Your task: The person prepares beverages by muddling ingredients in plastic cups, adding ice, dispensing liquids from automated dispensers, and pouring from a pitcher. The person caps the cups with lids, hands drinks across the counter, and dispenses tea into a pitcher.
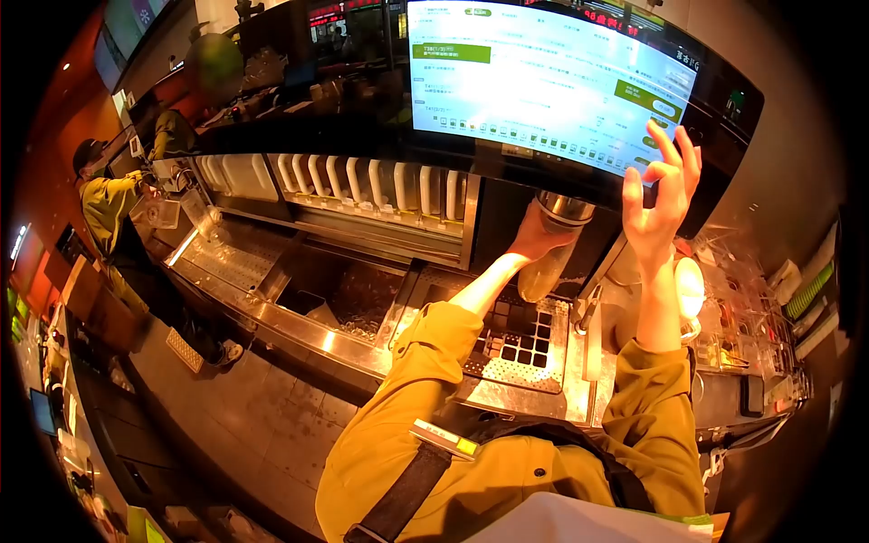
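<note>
My left hand (540, 235) is wrapped round a clear shaker cup with a silver metal top (568, 210), holding it tilted under the edge of the screen. The lower part of the cup looks cloudy or brownish, and its contents cannot be made out. My right hand (663, 204) is raised in front of a large touch screen (543, 81), fingers apart and holding nothing. Its fingertips are by the green buttons at the screen's right side; whether they touch the glass I cannot tell.
Below the cup is a steel counter with a drain grid (520, 335). Left of it are a sink (339, 290) and a row of white-handled containers (362, 181). Clear bins (742, 308) stand at right. A co-worker (109, 208) stands at the counter's far left.
</note>
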### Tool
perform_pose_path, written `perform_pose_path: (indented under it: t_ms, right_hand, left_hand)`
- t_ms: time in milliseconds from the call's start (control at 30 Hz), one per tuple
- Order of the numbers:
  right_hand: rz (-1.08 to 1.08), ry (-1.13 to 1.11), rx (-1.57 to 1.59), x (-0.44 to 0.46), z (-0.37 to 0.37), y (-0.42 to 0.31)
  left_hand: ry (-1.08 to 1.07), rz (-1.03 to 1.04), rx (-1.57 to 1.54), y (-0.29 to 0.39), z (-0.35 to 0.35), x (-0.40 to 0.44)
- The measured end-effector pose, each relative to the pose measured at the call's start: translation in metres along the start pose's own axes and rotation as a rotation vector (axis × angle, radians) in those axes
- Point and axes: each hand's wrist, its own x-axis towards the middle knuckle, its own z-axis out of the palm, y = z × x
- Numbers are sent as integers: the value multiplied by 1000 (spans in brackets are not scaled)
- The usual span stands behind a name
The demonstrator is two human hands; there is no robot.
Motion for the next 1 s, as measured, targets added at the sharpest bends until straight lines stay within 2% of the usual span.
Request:
perform_pose_path:
  t_ms: [100,200,233,300,333,367,467,567,633,700,733,767,1000]
  right_hand:
    - [-35,-20,44,-8,6,0]
    - [-32,-197,16,-20,10,-17]
    - [-58,-268,29,-30,6,-24]
    - [-167,-385,293,-56,-6,-36]
    - [-185,-435,407,-70,-12,-42]
    - [-144,-458,479,-85,-20,-47]
    - [114,-510,591,-126,-38,-48]
    - [375,-569,683,-173,-57,-57]
    - [558,-581,720,-193,-71,-64]
    - [741,-651,676,-211,-88,-64]
    - [862,-674,647,-216,-97,-66]
    - [975,-691,615,-221,-104,-65]
    - [1186,-851,711,-240,-125,-59]
  left_hand:
    - [-6,53,160,8,-1,0]
    - [-39,-22,122,8,0,2]
    - [-28,-51,52,5,0,1]
    - [29,-123,-187,8,3,-4]
    - [34,-259,-624,13,5,-2]
    - [11,63,133,-2,-3,-4]
    - [-206,-8,176,14,1,7]
    - [43,-35,297,8,6,0]
    - [61,-74,104,11,12,-1]
    - [85,-59,83,-15,2,-4]
    - [125,-211,6,-29,-5,-6]
    - [56,-129,82,-18,-2,-6]
    - [72,-196,136,-17,4,-11]
